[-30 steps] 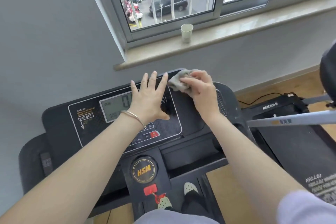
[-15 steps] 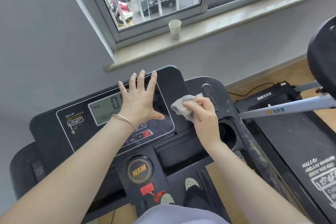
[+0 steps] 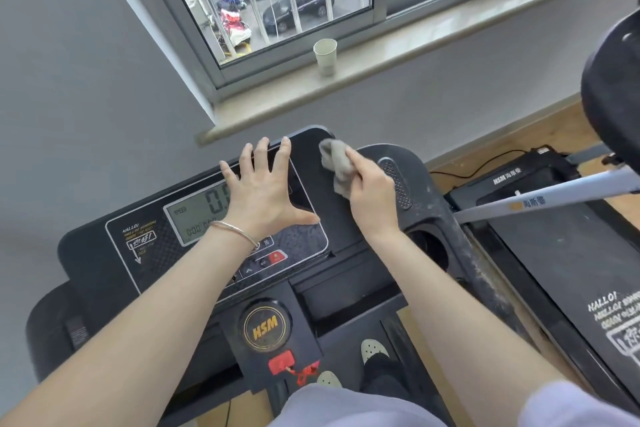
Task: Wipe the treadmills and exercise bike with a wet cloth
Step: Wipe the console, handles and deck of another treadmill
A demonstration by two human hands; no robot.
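Observation:
I stand on a black treadmill and look down at its console [image 3: 145,236], which has a grey display and a round HSM badge. My left hand [image 3: 263,191] lies flat on the display with its fingers spread and a thin bangle on the wrist. My right hand [image 3: 372,194] grips a crumpled grey cloth [image 3: 337,161] and presses it on the console's upper right part, beside an oval speaker grille [image 3: 396,184]. A second treadmill [image 3: 571,253] stands to the right, dusty along its edge.
A paper cup [image 3: 325,55] stands on the window sill [image 3: 433,28] above the console. A red safety key [image 3: 282,362] hangs below the badge. A round cup holder [image 3: 431,248] is right of my right wrist. A dark rounded part [image 3: 613,104] looms at the far right. A pale bar [image 3: 554,196] crosses the second treadmill.
My right hand slid the cloth down the console's right side half a second ago, then back up toward its top edge. My left hand stayed flat on the display.

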